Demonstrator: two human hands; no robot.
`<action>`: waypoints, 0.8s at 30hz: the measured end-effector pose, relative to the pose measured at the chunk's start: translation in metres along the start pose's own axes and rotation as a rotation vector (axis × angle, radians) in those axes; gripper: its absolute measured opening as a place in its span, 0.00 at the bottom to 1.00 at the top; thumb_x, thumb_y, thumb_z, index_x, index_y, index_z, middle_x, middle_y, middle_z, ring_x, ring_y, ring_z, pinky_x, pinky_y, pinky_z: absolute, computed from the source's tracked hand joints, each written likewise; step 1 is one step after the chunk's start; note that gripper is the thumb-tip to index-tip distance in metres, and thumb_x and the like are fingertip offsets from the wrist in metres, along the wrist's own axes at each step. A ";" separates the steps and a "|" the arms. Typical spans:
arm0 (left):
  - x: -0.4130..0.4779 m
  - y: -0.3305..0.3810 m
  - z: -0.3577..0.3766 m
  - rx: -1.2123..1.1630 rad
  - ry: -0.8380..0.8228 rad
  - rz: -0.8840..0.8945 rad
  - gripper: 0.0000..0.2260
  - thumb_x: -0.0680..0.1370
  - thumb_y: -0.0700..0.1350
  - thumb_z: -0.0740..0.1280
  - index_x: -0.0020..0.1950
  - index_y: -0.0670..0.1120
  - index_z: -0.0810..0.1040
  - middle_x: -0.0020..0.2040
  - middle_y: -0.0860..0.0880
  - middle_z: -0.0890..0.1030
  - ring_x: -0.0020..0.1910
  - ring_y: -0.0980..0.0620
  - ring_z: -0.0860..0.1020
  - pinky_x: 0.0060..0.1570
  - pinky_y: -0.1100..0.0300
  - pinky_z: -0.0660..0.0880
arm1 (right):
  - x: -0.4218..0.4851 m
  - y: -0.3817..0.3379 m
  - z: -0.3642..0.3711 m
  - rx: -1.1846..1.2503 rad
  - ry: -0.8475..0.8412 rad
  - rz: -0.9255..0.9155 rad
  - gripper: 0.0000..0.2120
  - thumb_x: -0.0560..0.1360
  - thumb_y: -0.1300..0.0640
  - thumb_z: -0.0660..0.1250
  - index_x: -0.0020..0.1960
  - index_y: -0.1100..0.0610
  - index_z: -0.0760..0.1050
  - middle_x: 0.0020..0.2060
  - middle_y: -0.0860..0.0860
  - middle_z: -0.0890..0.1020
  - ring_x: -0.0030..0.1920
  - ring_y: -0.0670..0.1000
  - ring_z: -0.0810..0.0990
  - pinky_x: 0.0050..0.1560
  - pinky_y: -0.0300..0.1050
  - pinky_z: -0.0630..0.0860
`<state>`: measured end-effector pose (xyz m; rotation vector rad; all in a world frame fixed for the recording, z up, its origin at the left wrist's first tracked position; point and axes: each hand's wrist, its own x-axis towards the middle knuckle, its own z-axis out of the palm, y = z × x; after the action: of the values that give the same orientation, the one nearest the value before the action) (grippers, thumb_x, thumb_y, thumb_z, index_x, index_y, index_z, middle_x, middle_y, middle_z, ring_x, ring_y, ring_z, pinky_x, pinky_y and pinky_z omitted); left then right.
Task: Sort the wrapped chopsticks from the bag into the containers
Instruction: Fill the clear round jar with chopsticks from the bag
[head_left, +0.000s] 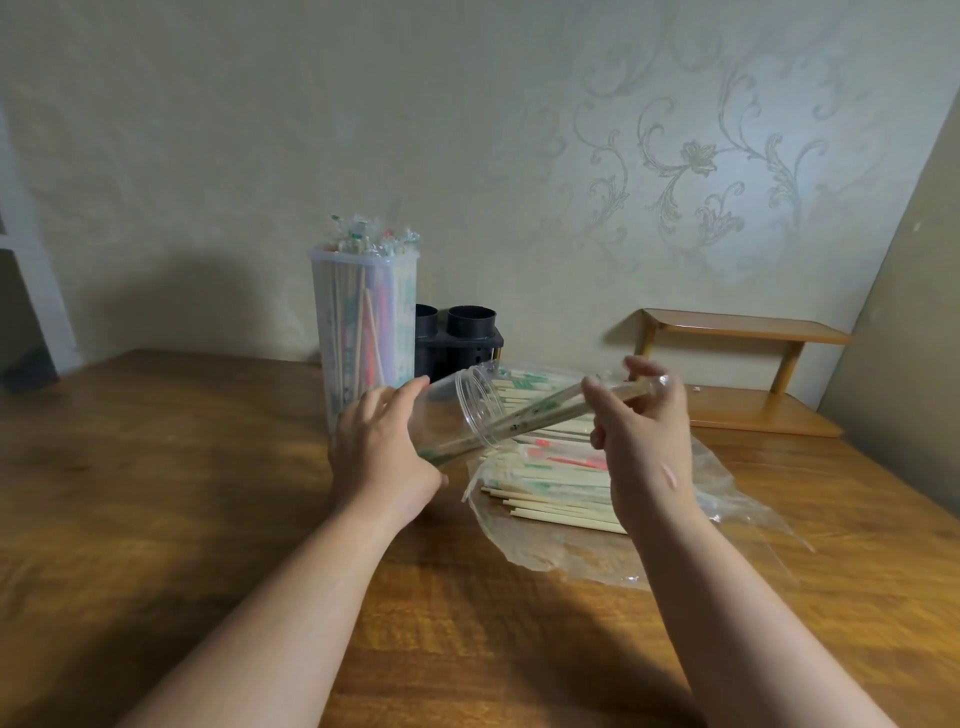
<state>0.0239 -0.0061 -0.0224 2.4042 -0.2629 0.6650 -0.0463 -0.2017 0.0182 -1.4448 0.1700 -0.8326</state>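
Chopsticks pair (540, 415), wrapped, sits off the table (156, 467) over the bag's (737, 499) far-left corner. R hand (644, 441) pinches its top end btwn thumb & fingertips, L hand (379, 452) curls round the tilted clear jar (447, 410). Risk: jar's near-flat, so an early let-go could slide the pair back out, or the wrapper snags the rim. Long axis runs diagonal, low tip down-left inside the jar, top end up-right.
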 end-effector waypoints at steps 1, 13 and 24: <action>0.000 0.000 0.000 -0.005 -0.002 -0.002 0.44 0.63 0.46 0.81 0.75 0.58 0.64 0.70 0.53 0.68 0.68 0.47 0.64 0.65 0.50 0.68 | 0.001 -0.003 0.000 0.066 0.045 0.006 0.08 0.79 0.56 0.67 0.56 0.48 0.70 0.35 0.52 0.76 0.31 0.47 0.74 0.34 0.44 0.72; 0.000 0.001 0.000 -0.010 0.004 -0.001 0.44 0.63 0.50 0.81 0.75 0.59 0.64 0.70 0.52 0.68 0.68 0.47 0.64 0.65 0.49 0.67 | 0.003 -0.005 -0.006 -0.208 0.077 -0.081 0.02 0.76 0.52 0.70 0.48 0.47 0.80 0.44 0.50 0.81 0.44 0.50 0.78 0.49 0.57 0.78; 0.001 0.000 -0.003 -0.021 -0.002 -0.076 0.45 0.62 0.50 0.82 0.75 0.60 0.63 0.70 0.52 0.68 0.68 0.46 0.63 0.66 0.48 0.67 | -0.001 -0.024 -0.015 -0.191 -0.228 0.110 0.15 0.80 0.60 0.58 0.37 0.60 0.74 0.26 0.54 0.77 0.24 0.50 0.70 0.25 0.41 0.63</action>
<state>0.0232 -0.0049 -0.0200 2.3828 -0.1773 0.6218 -0.0652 -0.2109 0.0371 -1.6822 0.1575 -0.5686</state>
